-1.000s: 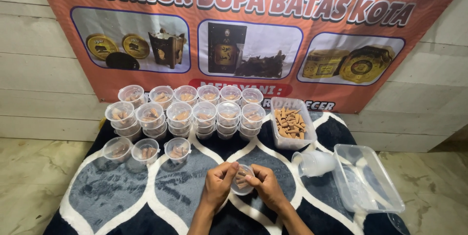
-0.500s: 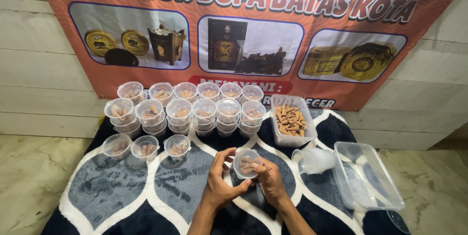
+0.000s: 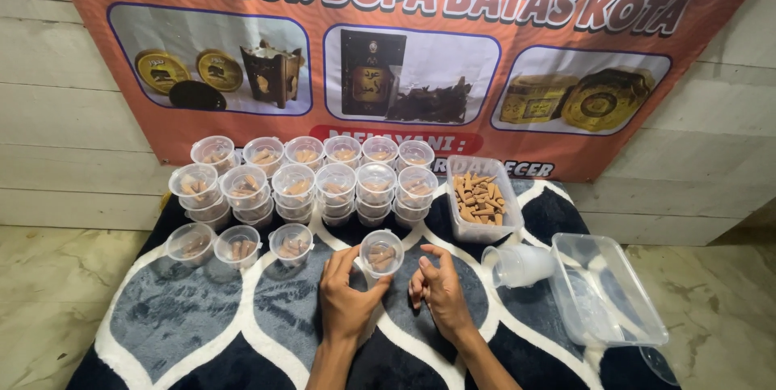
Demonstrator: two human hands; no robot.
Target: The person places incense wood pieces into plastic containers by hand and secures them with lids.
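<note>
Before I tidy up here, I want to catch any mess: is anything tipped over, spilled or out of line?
One thing: a stack of empty clear cups lies on its side on the rug, between the tub of brown cones and the empty clear tub. Nothing has spilled. The filled cups stand upright in rows.

1. A small home packing spot for a shop: an orange advertising banner (image 3: 404, 59) hangs on the plank wall.
2. Rows of filled lidded cups (image 3: 315, 184) stand on a patterned rug (image 3: 178, 317) on the floor.

Even, fairly bright light from above, soft shadows, sharp focus, slight wide-angle bending at edges
</note>
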